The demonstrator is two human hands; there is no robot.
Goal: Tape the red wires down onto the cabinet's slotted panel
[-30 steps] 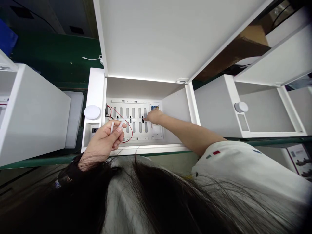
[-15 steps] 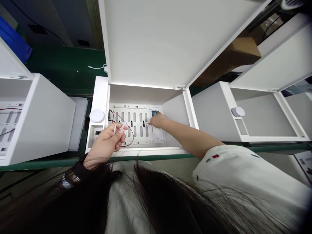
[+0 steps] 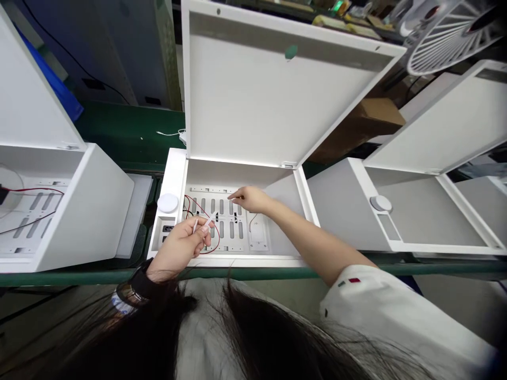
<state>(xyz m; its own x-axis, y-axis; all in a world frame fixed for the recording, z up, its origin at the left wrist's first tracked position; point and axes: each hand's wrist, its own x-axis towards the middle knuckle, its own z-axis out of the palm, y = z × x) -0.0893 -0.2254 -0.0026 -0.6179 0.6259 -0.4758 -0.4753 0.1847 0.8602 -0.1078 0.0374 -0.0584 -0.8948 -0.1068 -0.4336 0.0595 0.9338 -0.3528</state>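
Note:
My left hand (image 3: 180, 245) pinches a pair of thin white plastic strips (image 3: 208, 221), perhaps cable ties, above the near end of a slotted white metal panel (image 3: 222, 232). That panel lies inside an open white cabinet (image 3: 241, 177) with its lid raised. A loop of red wire (image 3: 216, 244) runs beside and under my left fingers. My right hand (image 3: 251, 199) reaches over the panel, fingertips just above small black clips (image 3: 235, 217). Nothing shows in its fingers. A small white plate (image 3: 258, 237) with a thin red wire lies to its right.
Similar white cabinets (image 3: 87, 211) stand on both sides on a green bench edge (image 3: 245, 273). A round white button (image 3: 168, 202) and a socket (image 3: 168, 228) sit at the cabinet's left. A cardboard box (image 3: 376, 124) and a white fan (image 3: 447, 37) are behind. Hair hangs across the lower view.
My right hand has moved left, off the blue circuit board spot, which no longer shows. The view has tilted farther up the lid. My left hand keeps its grip on the strips.

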